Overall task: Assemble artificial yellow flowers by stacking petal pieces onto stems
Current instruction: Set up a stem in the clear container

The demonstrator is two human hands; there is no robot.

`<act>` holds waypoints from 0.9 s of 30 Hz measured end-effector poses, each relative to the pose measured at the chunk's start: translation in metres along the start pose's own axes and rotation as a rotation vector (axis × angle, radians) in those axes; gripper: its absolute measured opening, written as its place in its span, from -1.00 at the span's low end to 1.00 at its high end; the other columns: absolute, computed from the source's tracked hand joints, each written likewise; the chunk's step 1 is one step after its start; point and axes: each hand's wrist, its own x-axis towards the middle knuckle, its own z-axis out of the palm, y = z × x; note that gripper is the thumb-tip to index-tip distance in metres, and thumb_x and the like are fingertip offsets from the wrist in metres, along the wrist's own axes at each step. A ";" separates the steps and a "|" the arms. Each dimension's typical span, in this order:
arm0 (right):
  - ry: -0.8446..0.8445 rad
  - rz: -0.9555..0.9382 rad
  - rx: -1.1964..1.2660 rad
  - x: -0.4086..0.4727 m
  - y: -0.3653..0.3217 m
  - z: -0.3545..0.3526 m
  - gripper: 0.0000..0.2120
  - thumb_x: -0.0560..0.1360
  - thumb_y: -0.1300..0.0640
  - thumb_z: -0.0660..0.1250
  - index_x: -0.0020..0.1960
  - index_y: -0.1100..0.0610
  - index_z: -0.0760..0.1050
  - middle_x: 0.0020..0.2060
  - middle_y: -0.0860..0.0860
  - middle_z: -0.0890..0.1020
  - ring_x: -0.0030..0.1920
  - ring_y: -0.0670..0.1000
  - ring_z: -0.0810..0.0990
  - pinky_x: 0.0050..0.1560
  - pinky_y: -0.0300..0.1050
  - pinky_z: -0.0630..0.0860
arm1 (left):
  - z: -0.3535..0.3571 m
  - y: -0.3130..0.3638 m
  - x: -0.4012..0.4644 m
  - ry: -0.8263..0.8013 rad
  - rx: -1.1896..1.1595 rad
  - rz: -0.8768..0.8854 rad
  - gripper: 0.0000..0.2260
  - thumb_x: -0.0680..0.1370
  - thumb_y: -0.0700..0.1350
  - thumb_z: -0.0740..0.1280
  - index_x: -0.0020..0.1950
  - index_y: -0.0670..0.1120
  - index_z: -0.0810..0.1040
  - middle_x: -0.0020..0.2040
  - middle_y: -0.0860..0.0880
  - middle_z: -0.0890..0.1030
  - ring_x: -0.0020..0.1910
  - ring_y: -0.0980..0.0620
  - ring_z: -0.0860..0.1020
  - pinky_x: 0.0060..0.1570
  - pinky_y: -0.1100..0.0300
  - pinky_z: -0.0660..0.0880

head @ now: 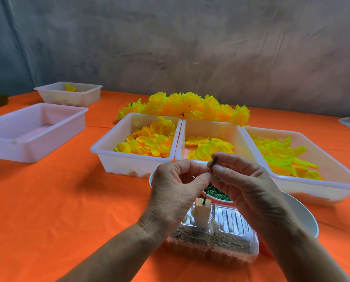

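Both hands raised over near table edge, fingertips meeting. Left hand [176, 186] and right hand [243, 180] pinching small dark stem [213, 164] between thumbs and forefingers, above bowl of green pieces [216, 192]. Below: pale block [202, 214] with dark pin, upright on clear box [212, 243]. Beyond: three white trays of yellow petals [149, 142], [208, 147], [282, 157] side by side; finished flowers [186, 106] heaped behind. Two more trays [33, 129], [70, 94] far left on orange cloth [68, 200].
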 end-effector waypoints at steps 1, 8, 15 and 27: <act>-0.025 -0.018 0.003 0.000 0.000 0.000 -0.72 0.09 0.10 0.58 -0.20 0.08 0.69 -0.25 0.01 0.69 -0.19 -0.07 0.65 -0.18 -0.26 0.58 | 0.000 0.000 0.001 0.005 0.004 0.004 -0.87 0.41 -0.27 0.47 -0.25 -0.03 0.67 -0.30 -0.08 0.68 -0.34 0.09 0.62 -0.33 0.33 0.51; -0.019 0.029 0.020 0.001 0.001 0.002 -0.78 0.11 0.14 0.55 -0.25 0.10 0.65 -0.28 0.03 0.67 -0.22 -0.03 0.63 -0.16 -0.21 0.56 | 0.002 0.002 0.000 0.010 -0.042 0.005 -0.91 0.30 -0.04 0.47 -0.25 -0.03 0.67 -0.30 -0.06 0.69 -0.33 0.09 0.63 -0.34 0.33 0.52; 0.044 0.171 0.247 0.002 0.003 0.008 -0.89 0.20 0.25 0.41 -0.31 0.10 0.65 -0.32 0.04 0.67 -0.30 -0.07 0.64 -0.22 -0.24 0.56 | 0.002 0.002 0.001 0.024 -0.030 -0.015 -0.91 0.39 -0.26 0.48 -0.24 -0.07 0.67 -0.29 -0.08 0.69 -0.33 0.11 0.61 -0.34 0.33 0.52; 0.057 0.240 0.275 0.005 0.003 0.007 -0.87 0.18 0.23 0.42 -0.30 0.08 0.66 -0.31 0.03 0.67 -0.30 -0.05 0.63 -0.17 -0.19 0.54 | 0.003 0.001 0.000 0.032 -0.027 -0.009 -0.92 0.40 -0.29 0.47 -0.25 -0.14 0.66 -0.30 -0.11 0.68 -0.36 0.12 0.60 -0.37 0.35 0.50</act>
